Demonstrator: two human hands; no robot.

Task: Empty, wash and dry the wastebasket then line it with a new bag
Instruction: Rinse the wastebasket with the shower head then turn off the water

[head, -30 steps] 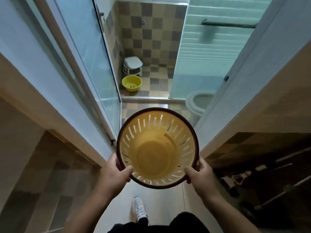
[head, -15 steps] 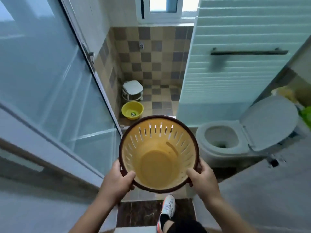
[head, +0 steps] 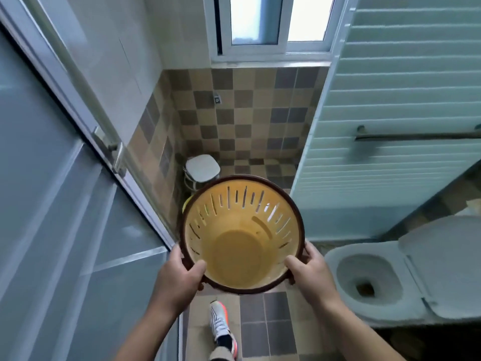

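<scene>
Yellow slotted wastebasket [head: 242, 235], dark rim, held upright left of toilet [head: 369, 280]. Left hand [head: 177, 280] grips near-left rim, thumb inside, fingers outside. Right hand [head: 311, 273] grips near-right rim likewise. Basket empty, between both hands.

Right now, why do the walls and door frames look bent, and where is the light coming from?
Head view: the wide-angle lens bows straight lines, so the sliding glass door and the ribbed panel lean outward; daylight enters through the window, which is blown out white; the wastebasket, gripped by the left hand and right hand, looks slightly soft at its near rim.
</scene>
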